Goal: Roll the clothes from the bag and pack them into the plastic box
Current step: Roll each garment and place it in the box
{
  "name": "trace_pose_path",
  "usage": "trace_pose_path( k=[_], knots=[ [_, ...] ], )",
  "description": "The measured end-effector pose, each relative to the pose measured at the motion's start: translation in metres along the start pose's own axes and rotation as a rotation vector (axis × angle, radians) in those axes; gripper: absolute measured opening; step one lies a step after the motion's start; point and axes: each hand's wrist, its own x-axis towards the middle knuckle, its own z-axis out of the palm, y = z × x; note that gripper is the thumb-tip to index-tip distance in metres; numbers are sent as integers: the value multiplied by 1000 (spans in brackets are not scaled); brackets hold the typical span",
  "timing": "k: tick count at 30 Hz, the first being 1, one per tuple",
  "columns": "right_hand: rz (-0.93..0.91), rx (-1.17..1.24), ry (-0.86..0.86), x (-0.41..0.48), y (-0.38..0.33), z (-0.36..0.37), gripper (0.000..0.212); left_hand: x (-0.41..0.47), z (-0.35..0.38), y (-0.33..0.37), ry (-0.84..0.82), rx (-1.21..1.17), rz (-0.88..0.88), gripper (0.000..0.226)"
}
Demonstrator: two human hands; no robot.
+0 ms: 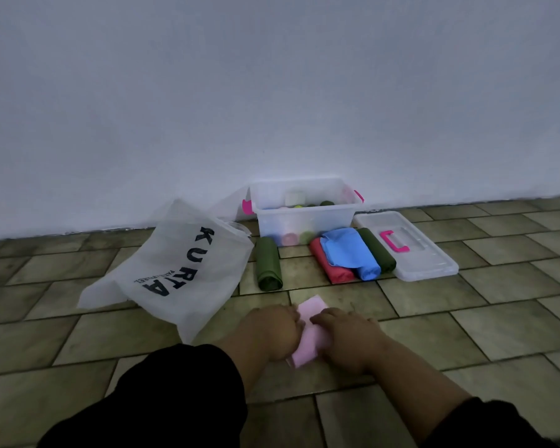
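Both hands press down on a pale pink cloth that lies flat on the tiled floor. The left hand and the right hand sit side by side, knuckles up and fingers curled over the cloth's middle, so only its far corner and near edge show between and beyond them. Whether the fingers pinch the fabric or merely hold it down cannot be told. Dark sleeves cover both forearms.

To the left, just beyond the left hand, a white translucent bag with black lettering lies slumped and crumpled on the tiles. Further out, a dark green roll lies alone on the floor. Right of it, three more rolls lie packed together, touching: a red roll, a blue roll partly on top of it with a loose flap, and another dark green roll resting against the lid. The clear plastic lid, flat with a pink handle, lies on the floor at right.

Behind the rolls, against the pale wall, stands the clear plastic box with pink latches, open, holding several rolled pieces dimly seen through its side. The floor is glazed greenish-beige tile with dark joints.
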Motion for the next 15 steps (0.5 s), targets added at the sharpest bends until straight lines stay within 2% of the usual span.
trace_pose_path(
  k=[3,5,6,8,11,15],
  knots=[
    [10,56,-19,3,-1,-7,57,-5,-4,0,213,33,17,47],
    [6,53,-40,6,-3,-9,56,-11,-1,1,375,-59,84,45],
    [5,50,-38,7,-3,-10,54,-17,1,4,385,-115,128,46],
    [17,40,-26,8,-2,-11,53,-25,10,8,301,-172,169,50],
    [18,25,-1,7,1,-9,55,-29,15,7,241,-198,73,54],
    [-173,85,184,-1,3,-5,41,-21,-6,6,107,-147,-7,43]
  ],
)
